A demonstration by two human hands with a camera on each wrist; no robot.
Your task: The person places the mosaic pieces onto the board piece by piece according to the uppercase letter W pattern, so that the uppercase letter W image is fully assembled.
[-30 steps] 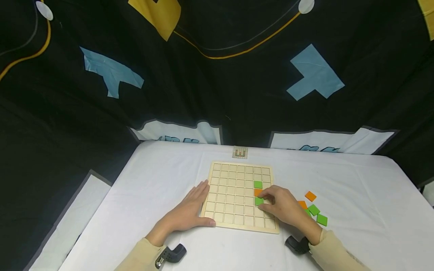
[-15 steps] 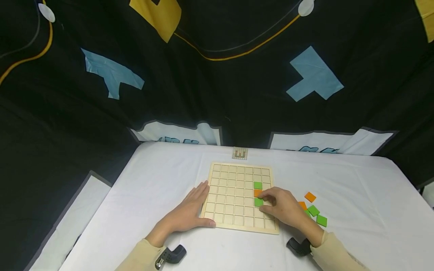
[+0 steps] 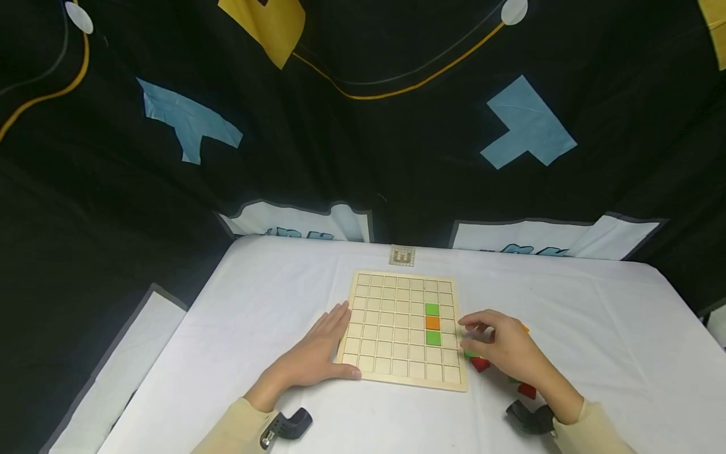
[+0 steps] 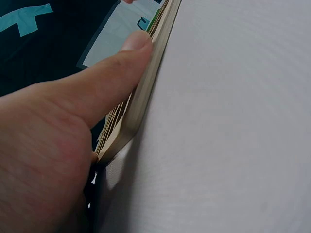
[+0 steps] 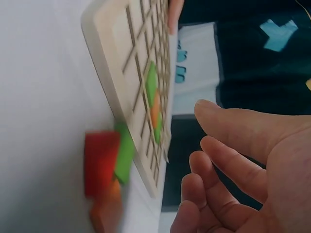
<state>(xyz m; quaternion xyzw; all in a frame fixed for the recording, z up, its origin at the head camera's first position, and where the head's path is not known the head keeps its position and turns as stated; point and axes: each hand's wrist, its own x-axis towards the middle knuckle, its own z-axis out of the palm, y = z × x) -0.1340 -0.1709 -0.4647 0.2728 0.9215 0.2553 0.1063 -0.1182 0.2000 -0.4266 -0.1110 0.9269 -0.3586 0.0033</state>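
Nearest the wearer, loose red tiles (image 3: pixel 527 391) lie off the board's right edge, unplaced. Left hand (image 3: pixel 312 354) spread at the left edge, thumb on the near corner; right hand (image 3: pixel 501 342) hovering past the right edge, thumb and fingers curved apart, nothing visible between. The gridded wooden board (image 3: pixel 385 333)? Early days, I'd say: green tile (image 3: pixel 433 338), orange tile (image 3: pixel 433 323), green again, other cells bare. Patterned card (image 3: pixel 402 255) at the table's (image 3: pixel 595 328) far edge.

On the table (image 3: pixel 595 315), a card (image 3: pixel 401 255) is laid behind the grid board (image 3: pixel 386 332), whose left side is touched by the left hand (image 3: pixel 311 359). Three tiles (image 3: pixel 433 323) are lined up near its right edge; loose tiles (image 3: pixel 479 364) beyond are partly hidden under the right hand (image 3: pixel 501 345).
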